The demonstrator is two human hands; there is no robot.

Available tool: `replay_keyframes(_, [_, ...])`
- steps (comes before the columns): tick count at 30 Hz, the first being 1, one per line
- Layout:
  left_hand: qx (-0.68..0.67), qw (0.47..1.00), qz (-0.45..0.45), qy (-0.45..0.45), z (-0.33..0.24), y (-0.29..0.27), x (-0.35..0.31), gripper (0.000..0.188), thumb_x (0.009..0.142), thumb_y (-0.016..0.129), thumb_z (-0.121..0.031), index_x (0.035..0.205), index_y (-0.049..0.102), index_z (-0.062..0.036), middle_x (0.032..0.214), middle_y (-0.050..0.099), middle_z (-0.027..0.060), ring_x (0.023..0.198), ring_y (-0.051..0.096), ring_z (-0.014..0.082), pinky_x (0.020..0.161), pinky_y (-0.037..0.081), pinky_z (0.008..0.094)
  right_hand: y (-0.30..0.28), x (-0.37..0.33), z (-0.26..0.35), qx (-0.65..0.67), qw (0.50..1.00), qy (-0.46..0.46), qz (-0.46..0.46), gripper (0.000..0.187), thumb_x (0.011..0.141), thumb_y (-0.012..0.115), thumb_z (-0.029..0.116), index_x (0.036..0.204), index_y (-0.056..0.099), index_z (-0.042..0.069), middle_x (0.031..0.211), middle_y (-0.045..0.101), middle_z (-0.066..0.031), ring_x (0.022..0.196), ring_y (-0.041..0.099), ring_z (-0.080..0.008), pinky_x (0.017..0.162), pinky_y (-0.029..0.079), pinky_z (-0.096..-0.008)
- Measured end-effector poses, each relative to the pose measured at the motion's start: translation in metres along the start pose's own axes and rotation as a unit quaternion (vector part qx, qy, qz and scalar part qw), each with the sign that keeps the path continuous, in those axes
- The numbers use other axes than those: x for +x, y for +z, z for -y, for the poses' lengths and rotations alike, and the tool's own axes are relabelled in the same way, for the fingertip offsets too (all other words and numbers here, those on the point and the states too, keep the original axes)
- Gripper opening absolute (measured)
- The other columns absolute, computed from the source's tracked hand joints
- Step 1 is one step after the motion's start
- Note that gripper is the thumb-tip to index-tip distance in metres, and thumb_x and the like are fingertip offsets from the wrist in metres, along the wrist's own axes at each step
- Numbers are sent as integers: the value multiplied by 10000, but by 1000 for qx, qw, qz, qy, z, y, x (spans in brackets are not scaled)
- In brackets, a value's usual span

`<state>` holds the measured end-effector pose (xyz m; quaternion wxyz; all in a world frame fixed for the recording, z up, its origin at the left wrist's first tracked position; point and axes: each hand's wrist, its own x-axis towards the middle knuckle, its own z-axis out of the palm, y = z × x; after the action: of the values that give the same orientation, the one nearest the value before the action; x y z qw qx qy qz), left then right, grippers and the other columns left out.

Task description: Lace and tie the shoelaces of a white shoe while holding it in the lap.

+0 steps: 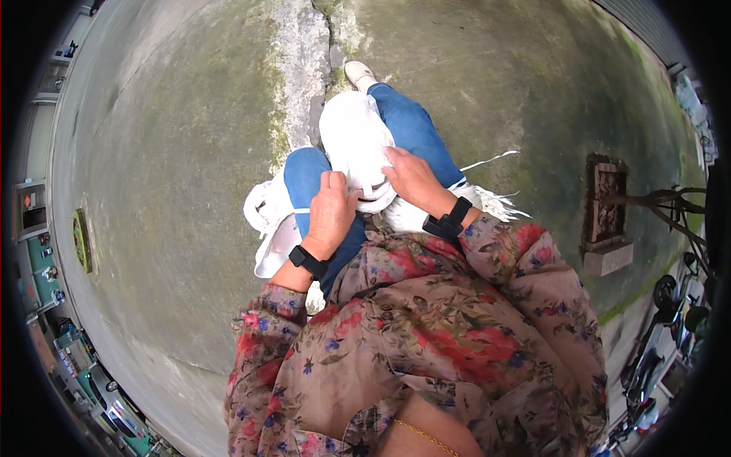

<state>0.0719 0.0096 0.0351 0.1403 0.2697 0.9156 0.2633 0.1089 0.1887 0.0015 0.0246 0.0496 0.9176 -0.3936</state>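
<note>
A white cloth piece [354, 133], perhaps a garment, lies bunched over my lap between my blue-trousered knees. At its near left edge my left hand [329, 213] is closed, with the fingers curled and the thumb against the fabric. My right hand [415, 179] pinches the cloth's right side, its fingertips partly hidden in the folds. A grey-shaded fold or opening [373, 199] shows between the two hands. More white fabric [266, 209] hangs beside my left knee. By my right hip is a bundle of frayed white strips [495, 202].
Mossy concrete ground [190, 152] surrounds me, with a pale cracked strip [301, 68] running ahead. To the right stand a brick-edged planter [607, 202] with a thin tree [655, 199] and parked scooters [655, 335]. A round green-topped patch [81, 240] is at left.
</note>
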Motion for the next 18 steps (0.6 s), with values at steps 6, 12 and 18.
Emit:
replay_keyframes(6, [-26,995,33,-87,25,8,22,467,714,688,-222,997,459,70,689,586,209,665,587,367,599,465,407,8,3,-12,74,996,-5,-45,337,800,531,98,1098,490,-53,1071,536,-239,971,518,-384,809,433,-400])
replay_keyframes(12, [28,999,20,-10,23,23,11,316,739,645,-178,846,441,39,662,571,237,646,578,382,569,461,434,19,-8,-10,65,996,-8,-56,323,786,531,57,1085,452,-36,1050,527,-237,943,525,-387,783,436,-427])
replay_keyframes(18, [55,998,-12,37,16,15,1,333,727,629,-163,939,461,31,786,568,201,744,556,349,635,452,408,7,-8,0,-1,999,-11,53,380,799,532,91,1138,422,-41,1069,524,-236,944,527,-384,795,442,-410])
